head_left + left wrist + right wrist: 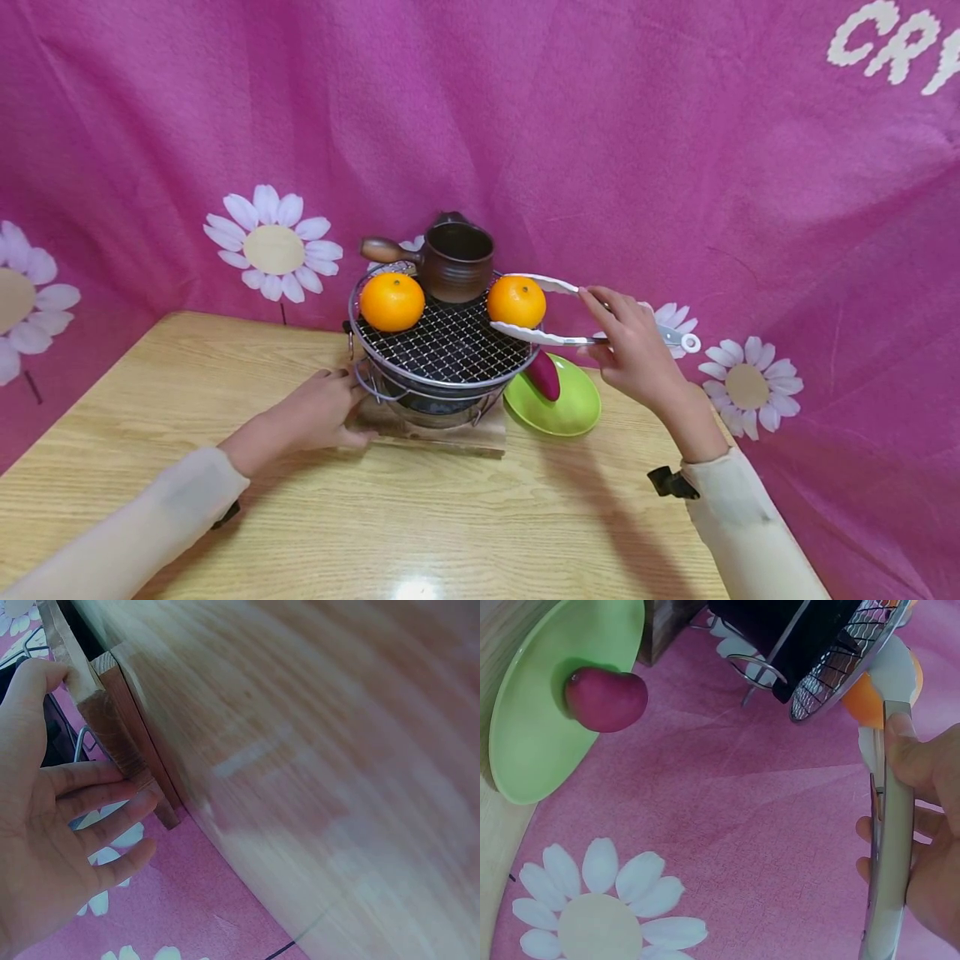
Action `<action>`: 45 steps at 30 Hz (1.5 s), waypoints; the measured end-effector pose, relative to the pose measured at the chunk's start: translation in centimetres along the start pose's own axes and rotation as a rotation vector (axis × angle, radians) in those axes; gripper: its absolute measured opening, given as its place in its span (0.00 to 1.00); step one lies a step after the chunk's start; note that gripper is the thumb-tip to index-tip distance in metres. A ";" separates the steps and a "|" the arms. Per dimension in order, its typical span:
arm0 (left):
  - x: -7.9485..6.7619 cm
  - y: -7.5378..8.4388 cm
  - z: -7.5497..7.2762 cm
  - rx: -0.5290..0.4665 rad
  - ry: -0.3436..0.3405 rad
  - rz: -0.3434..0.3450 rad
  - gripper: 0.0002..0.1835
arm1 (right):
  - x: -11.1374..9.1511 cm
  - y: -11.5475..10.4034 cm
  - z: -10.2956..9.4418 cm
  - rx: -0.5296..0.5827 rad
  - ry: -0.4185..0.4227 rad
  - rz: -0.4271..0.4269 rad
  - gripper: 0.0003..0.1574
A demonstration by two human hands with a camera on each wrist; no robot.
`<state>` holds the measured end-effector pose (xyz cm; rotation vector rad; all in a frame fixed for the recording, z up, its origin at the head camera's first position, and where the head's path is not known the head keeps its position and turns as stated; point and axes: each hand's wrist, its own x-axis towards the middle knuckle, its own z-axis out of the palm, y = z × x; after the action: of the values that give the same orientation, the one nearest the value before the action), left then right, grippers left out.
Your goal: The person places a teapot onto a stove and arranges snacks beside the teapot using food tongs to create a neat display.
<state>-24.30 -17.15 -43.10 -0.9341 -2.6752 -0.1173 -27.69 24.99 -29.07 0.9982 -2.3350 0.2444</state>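
Note:
My right hand (637, 346) holds a pair of tongs (892, 832) with white scalloped tips. These tips lie on either side of an orange (516, 302) at the right of the round wire grill (450, 350); I cannot tell whether it bears weight on the mesh. A second orange (392, 302) sits on the mesh's left side. Behind them stands a dark brown pot (457, 271) with a wooden handle pointing left. My left hand (322, 408) grips the left end of the wooden board (112, 731) under the grill, thumb on its front edge, fingers at its end.
A green plate (562, 412) stands right of the board, carrying a smooth magenta, elongated piece (606, 699). The wood-grain table (420, 517) extends in front. A pink cloth (637, 150) with white flowers hangs close behind the grill.

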 end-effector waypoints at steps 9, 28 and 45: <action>0.0 0.0 0.0 -0.015 -0.004 -0.006 0.42 | -0.1 0.1 0.1 -0.001 0.002 0.006 0.46; 0.0 0.2 -0.3 -0.018 -0.015 -0.001 0.42 | -0.1 0.5 1.0 -0.026 -0.010 -0.026 0.43; 0.1 0.1 -0.5 0.008 -0.020 0.012 0.42 | 0.4 0.4 0.7 -0.044 -0.062 -0.025 0.43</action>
<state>-24.13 -17.10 -42.61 -0.9539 -2.6858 -0.0948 -28.49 24.76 -29.42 1.0262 -2.3710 0.1534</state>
